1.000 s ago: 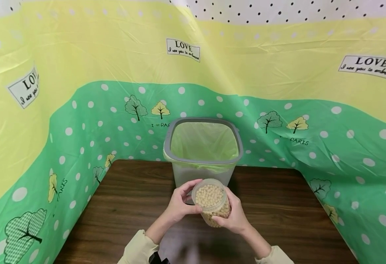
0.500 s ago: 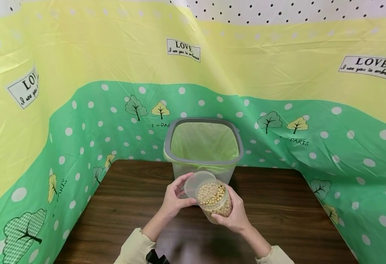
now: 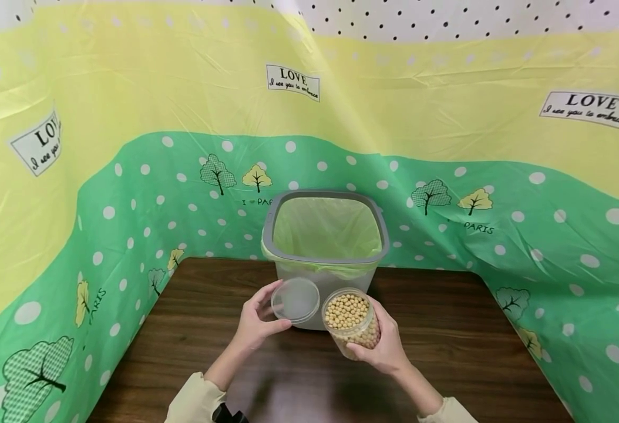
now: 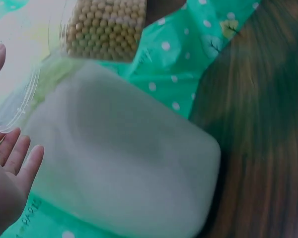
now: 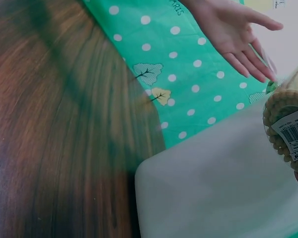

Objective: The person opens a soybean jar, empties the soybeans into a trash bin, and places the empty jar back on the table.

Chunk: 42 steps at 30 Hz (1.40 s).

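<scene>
A clear round lid is pinched at its edge between the thumb and fingers of my left hand. To its right, my right hand grips a clear plastic jar from its right side. Round pale-yellow beans, like soybeans, fill the jar, and its mouth is uncovered and tilted upward. Lid and jar are apart in the head view. From the left wrist, the jar's beans and the lid's rim both show. A barcode label sits on the jar's base in the right wrist view.
Behind the hands a grey bin with a light green liner bag stands on the dark wooden table. A patterned green and yellow cloth hangs round the table's back and sides.
The lid has come off the jar's mouth and moved left with my left hand. My right hand and the jar have shifted slightly right, and the beans show uncovered.
</scene>
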Available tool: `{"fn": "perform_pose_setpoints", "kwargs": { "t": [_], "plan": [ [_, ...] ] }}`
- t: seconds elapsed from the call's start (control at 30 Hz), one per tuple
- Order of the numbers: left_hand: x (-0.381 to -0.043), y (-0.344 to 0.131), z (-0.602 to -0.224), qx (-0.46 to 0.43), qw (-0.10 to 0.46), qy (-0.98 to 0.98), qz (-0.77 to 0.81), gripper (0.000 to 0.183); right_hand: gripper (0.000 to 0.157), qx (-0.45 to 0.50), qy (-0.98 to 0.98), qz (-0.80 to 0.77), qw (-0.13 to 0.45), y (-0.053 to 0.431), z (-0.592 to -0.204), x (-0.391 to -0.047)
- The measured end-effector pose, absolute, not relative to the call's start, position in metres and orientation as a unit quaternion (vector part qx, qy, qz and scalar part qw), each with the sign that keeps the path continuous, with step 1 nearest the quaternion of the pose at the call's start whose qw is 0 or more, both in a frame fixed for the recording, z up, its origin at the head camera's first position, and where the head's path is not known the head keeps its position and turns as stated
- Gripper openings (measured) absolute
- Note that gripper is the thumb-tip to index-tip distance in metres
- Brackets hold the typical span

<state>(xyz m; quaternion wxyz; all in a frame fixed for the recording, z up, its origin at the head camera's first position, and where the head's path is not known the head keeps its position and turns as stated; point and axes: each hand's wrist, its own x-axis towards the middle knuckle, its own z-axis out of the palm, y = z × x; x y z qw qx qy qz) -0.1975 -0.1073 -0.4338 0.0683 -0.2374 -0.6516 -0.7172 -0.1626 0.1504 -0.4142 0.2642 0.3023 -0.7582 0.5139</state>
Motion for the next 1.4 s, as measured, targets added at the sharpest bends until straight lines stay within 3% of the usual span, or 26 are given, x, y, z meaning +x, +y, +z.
{"fn": "perform_pose_setpoints", "kwargs": {
  "t": [0.4, 0.73, 1.03, 1.4],
  "plan": [
    [-0.191, -0.137, -0.462, -0.131, 0.087, -0.748, -0.645, 0.070, 0.077, 0.291, -0.762, 0.509, 0.276, 0.157, -0.422, -0.163],
    [-0.192, -0.154, -0.504, -0.059, 0.056, -0.785, -0.614, 0.073, 0.087, 0.279, -0.767, 0.510, 0.271, 0.169, -0.456, -0.180],
    [-0.210, -0.164, -0.580, -0.043, 0.067, -0.842, -0.534, 0.078, 0.079, 0.283, -0.761, 0.517, 0.273, 0.162, -0.433, -0.167],
    [-0.206, -0.164, -0.600, -0.100, 0.087, -0.919, -0.371, 0.081, 0.085, 0.281, -0.760, 0.516, 0.277, 0.171, -0.454, -0.177]
  ]
}}
